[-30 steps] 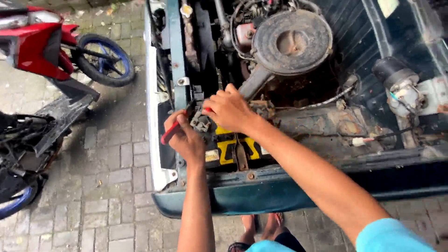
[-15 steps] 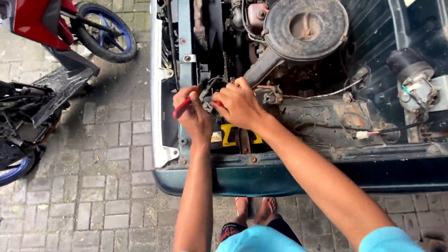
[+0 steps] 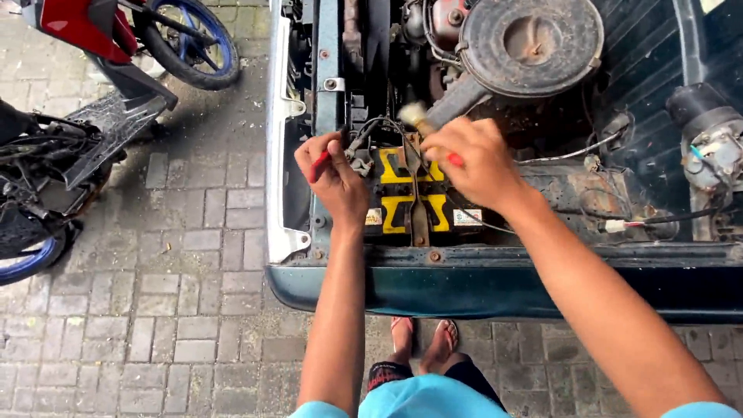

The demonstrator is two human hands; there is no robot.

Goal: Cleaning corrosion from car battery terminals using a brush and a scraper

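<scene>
1. Leaning over an open engine bay (image 3: pixel 542 255) of a dark green car, parked on brick paving (image 3: pixel 155 310); round air cleaner (image 3: pixel 530 42) sitting at the top, motorbikes (image 3: pixel 116 46) standing well apart on the left.
2. Working on the black and yellow battery (image 3: pixel 402 197), sitting low at the front of the bay, just behind the front panel, with a metal hold-down strap (image 3: pixel 418 193) crossing its top. Judging it heavy, rigid and awkward to lift; best taken by both ends of the case, never by the cables. Long axis probably running across the car, though partly hidden by both hands.
3. Closing the right hand (image 3: pixel 480 159) around a small brush (image 3: pixel 422 120) with a red handle, bristle end pointing up and left, towards the cables. Light and stiff, easily held by the handle.
4. Gripping with the left hand (image 3: pixel 337 182) a thin red tool (image 3: pixel 319 164) beside the battery's left corner, near the cable clamp (image 3: pixel 360 162); running upward between the fingers, tip hidden. Light, stiff, possibly slippery if greasy.
</scene>
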